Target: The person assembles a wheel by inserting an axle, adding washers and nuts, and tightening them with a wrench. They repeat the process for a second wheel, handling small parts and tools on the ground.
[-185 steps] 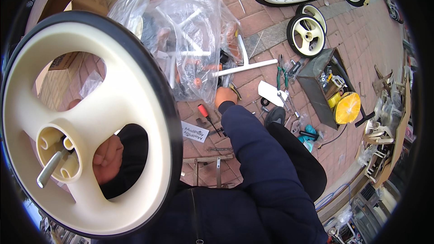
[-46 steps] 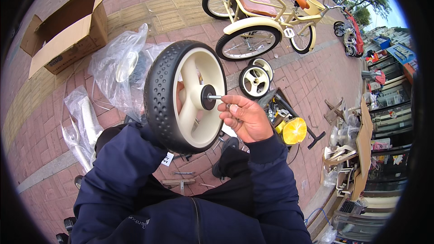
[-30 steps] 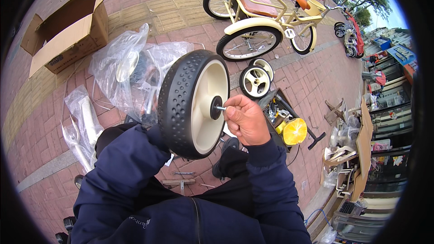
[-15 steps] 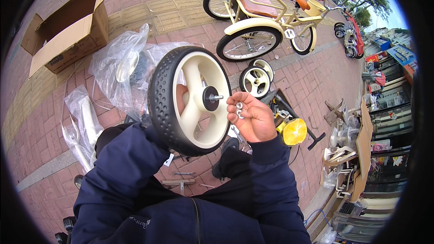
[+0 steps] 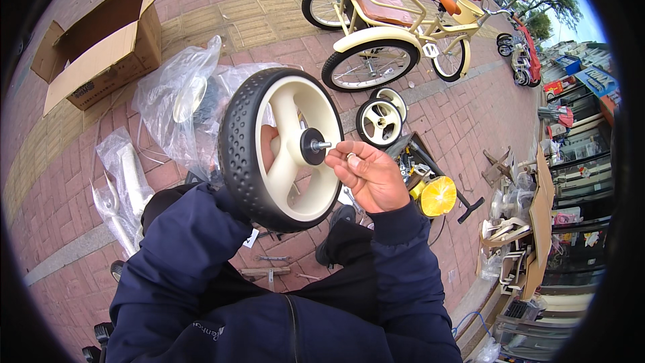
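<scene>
A cream wheel with a knobbly black tyre (image 5: 243,141) is held upright in front of me. My left hand (image 5: 269,141) grips it from behind; part of that hand shows between the spokes and the rest is hidden. A threaded metal axle end (image 5: 324,145) sticks out of the black hub. Close beside its tip is my right hand (image 5: 368,176), thumb and fingers closed on a small metal nut (image 5: 350,156). Whether a second nut is in these fingers I cannot tell.
Two smaller cream wheels (image 5: 379,121) lie beyond my right hand, near tools and a yellow round seat-like piece (image 5: 437,196). Plastic-wrapped parts (image 5: 129,175) and an open cardboard box (image 5: 111,54) are on the left. A cream tricycle (image 5: 376,44) stands ahead. Spanners (image 5: 272,257) lie between my feet.
My right hand has moved slightly left toward the axle end, its fingers turning inward. Two nuts showed in it before; only one small piece shows now. The wheel has barely moved.
</scene>
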